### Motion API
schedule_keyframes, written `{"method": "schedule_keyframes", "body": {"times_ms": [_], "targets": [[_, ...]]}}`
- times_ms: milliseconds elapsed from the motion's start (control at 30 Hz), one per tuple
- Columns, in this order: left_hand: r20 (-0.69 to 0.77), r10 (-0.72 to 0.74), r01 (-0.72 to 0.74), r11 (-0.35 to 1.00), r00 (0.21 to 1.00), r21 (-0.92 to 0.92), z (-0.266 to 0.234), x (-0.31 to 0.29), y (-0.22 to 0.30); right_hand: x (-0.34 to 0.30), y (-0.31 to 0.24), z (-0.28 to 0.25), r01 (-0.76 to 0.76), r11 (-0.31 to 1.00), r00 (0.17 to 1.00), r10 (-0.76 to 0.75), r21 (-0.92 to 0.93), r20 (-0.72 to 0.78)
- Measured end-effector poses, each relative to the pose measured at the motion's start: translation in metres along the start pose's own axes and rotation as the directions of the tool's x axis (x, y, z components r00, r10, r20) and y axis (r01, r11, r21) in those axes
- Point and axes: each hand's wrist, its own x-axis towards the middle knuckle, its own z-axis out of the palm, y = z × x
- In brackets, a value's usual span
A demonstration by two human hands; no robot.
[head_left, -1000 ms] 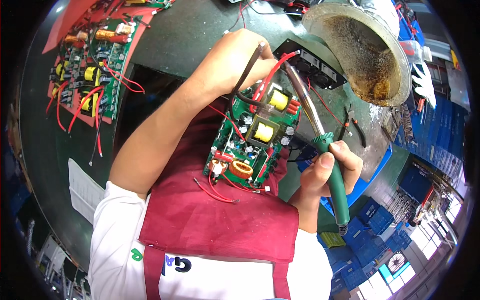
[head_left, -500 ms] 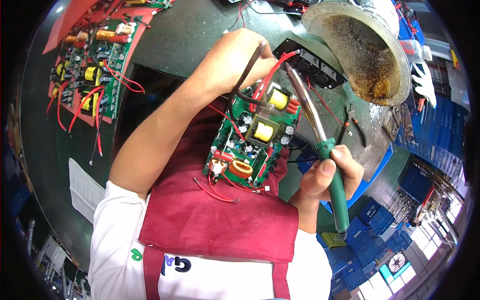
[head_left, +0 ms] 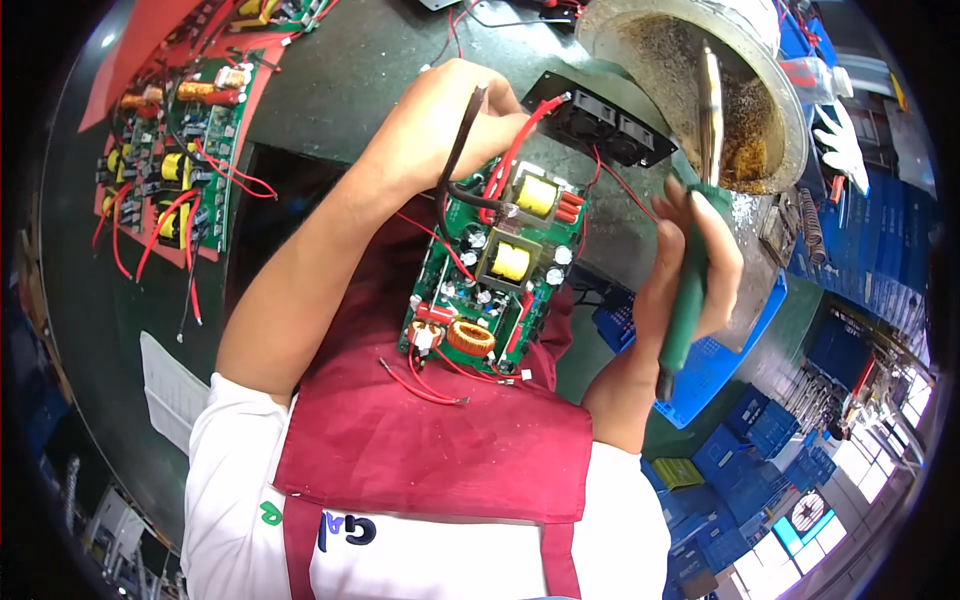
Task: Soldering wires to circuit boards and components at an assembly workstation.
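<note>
My right hand (head_left: 718, 268) grips the green handle of a soldering iron (head_left: 684, 318). Its metal shaft points away from me, with the tip over the mouth of a stained metal funnel-shaped hood (head_left: 620, 45). At the far end of a green circuit board (head_left: 455, 290), my left hand (head_left: 450, 115) is closed, its fingertips hidden behind wires. The board carries yellow-wound transformers and a copper coil. A thick red wire (head_left: 520, 145) runs from it to a black panel with fans (head_left: 605, 120). A thick black wire (head_left: 460, 140) stands up in front of my left hand.
Several similar circuit boards (head_left: 180, 160) lie on red sheeting at the left. A paper sheet (head_left: 170, 390) is by the left table edge. Blue bins (head_left: 745, 440) stand at the lower right, and a white glove (head_left: 840, 150) hangs beyond the hood.
My right hand has swung the soldering iron away from the red wire's end, to the right and over the hood. My left hand keeps its place at the board; the whole view has shifted slightly.
</note>
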Motion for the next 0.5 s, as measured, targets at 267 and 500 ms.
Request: {"method": "schedule_keyframes", "body": {"times_ms": [267, 500], "targets": [[0.028, -0.041, 0.042, 0.999, 0.999, -0.029, 0.0, 0.001, 0.003, 0.02, 0.013, 0.002, 0.084, 0.975, 0.993, -0.065, -0.204, 0.098], [0.039, -0.033, 0.034, 0.999, 0.999, -0.013, -0.001, 0.0, 0.006, 0.01, 0.007, -0.007, 0.042, 0.991, 0.995, -0.031, -0.125, 0.09]]}}
